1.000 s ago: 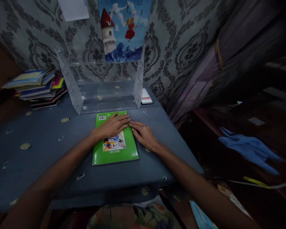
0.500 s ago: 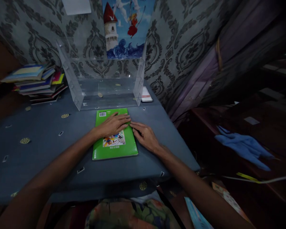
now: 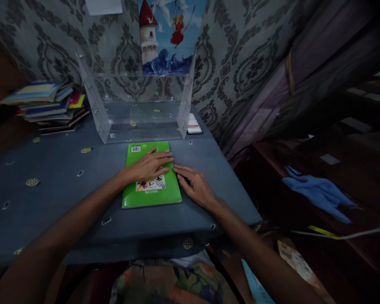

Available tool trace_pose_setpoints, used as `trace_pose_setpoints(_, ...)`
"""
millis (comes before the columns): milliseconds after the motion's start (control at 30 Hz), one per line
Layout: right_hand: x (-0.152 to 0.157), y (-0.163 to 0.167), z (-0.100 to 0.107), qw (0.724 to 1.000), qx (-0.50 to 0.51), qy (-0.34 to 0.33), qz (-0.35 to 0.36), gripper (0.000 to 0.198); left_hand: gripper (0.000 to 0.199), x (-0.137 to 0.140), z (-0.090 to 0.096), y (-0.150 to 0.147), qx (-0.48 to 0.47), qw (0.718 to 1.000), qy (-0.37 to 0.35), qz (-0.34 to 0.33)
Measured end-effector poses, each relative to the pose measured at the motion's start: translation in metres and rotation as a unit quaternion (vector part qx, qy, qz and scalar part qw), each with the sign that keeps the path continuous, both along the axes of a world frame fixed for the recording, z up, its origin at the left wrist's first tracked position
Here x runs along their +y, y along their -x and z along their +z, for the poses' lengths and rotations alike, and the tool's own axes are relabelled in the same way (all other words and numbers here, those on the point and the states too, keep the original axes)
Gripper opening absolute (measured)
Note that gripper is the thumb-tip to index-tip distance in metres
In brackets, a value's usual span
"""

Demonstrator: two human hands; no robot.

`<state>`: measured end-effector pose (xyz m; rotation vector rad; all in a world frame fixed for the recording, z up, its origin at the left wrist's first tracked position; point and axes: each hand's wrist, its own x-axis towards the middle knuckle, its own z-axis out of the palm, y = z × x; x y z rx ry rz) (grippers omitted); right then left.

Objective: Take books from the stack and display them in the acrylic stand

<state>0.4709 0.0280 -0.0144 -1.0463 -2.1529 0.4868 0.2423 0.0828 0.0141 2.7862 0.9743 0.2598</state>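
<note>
A closed green book lies flat on the table, with a barcode at its far left corner and a colourful picture partly covered by my hand. My left hand rests flat on the cover, fingers stretched toward the book's right edge. Just beside that right edge is my right hand, its fingers extended and fingertips at the edge; I see nothing held in it. Behind the book stands a clear acrylic rack with tiered shelves.
At the left, a stack of books stands on the blue tablecloth. A pixelated white item sits right of the rack. A blue cloth lies on a dark red surface at the right. A poster hangs behind.
The view has shifted slightly. My right hand has slid a little toward me along the book's right edge; my left hand stays flat on the cover.
</note>
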Motion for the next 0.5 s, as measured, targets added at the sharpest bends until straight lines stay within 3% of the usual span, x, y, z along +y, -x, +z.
trace_pose_setpoints(500, -0.018, -0.003, 0.001, 1.000, 0.015, -0.007, 0.002, 0.034, 0.042, -0.017, 0.004, -0.002, -0.009, 0.999, 0.010, -0.036)
